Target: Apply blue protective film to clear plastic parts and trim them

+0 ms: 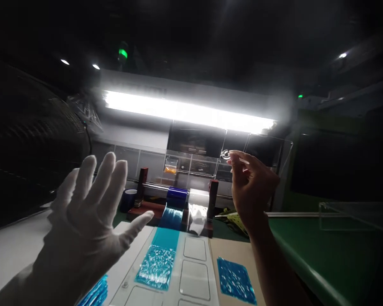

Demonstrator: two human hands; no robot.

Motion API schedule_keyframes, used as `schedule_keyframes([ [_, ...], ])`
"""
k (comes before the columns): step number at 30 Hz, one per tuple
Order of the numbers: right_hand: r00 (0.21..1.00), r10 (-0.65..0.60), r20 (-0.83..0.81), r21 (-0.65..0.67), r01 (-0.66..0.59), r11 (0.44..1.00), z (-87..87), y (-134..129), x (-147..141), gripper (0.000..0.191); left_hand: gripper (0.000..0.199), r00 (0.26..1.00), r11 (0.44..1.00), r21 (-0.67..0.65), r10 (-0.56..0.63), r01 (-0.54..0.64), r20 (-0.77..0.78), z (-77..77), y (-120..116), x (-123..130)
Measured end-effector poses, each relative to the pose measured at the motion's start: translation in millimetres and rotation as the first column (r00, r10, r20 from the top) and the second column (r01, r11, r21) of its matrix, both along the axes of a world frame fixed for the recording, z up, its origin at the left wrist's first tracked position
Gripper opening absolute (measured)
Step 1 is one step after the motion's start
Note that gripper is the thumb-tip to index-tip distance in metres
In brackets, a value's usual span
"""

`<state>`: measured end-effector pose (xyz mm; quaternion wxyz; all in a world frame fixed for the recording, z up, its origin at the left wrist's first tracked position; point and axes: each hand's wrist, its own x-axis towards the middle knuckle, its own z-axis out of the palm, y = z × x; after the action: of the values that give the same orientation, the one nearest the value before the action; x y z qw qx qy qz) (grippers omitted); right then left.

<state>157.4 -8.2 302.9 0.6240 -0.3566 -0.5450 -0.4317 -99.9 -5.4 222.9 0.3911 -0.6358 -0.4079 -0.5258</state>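
My left hand (92, 212), in a white glove, is raised with its fingers spread and nothing in it. Bare, my right hand (252, 178) is lifted beneath the lamp, thumb and fingertips pinched together. A small shiny ring-shaped thing (225, 154) shows at those fingertips; whether it is held or lies behind them I cannot tell. Below, between my hands, a blue film strip (167, 238) runs from a blue roll (177, 196) onto a white sheet with outlined boxes (194, 278). Beside it hangs a whitish film from a clear roll (199, 197).
A bright tube lamp (188, 111) crosses above the bench. Blue film pieces (236, 280) lie on a tan board (215, 246) at right; more blue film (95, 293) is under my left wrist. A small bag with orange bits (170, 165) hangs behind. A green surface (306, 242) extends right.
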Motion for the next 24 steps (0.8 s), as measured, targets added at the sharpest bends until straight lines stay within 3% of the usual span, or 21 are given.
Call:
schedule_keyframes([
  [8,0.994,0.071,0.080,0.061,-0.076,0.995,-0.7,-2,-31,0.015,0.114,0.981,0.981,0.003,0.194,-0.194,0.004,29.8,-6,-19],
  [11,0.992,0.068,0.109,0.065,-0.075,0.995,-5.6,-1,-39,0.014,0.123,0.978,0.977,-0.029,0.210,-0.210,-0.006,40.4,-6,-16],
  [15,0.986,0.058,0.156,0.058,-0.067,0.996,-14.2,3,-52,0.013,0.123,0.980,0.981,0.031,0.193,-0.191,-0.043,53.2,-5,-4],
  [19,0.967,0.113,0.228,0.005,-0.117,0.993,-21.8,6,-70,0.013,0.122,0.966,0.971,0.015,0.239,-0.239,-0.097,56.2,1,9],
  [24,0.961,0.112,0.254,-0.036,-0.107,0.994,-26.0,11,-89,0.017,0.120,0.968,0.969,-0.018,0.243,-0.245,-0.067,47.8,20,16],
])
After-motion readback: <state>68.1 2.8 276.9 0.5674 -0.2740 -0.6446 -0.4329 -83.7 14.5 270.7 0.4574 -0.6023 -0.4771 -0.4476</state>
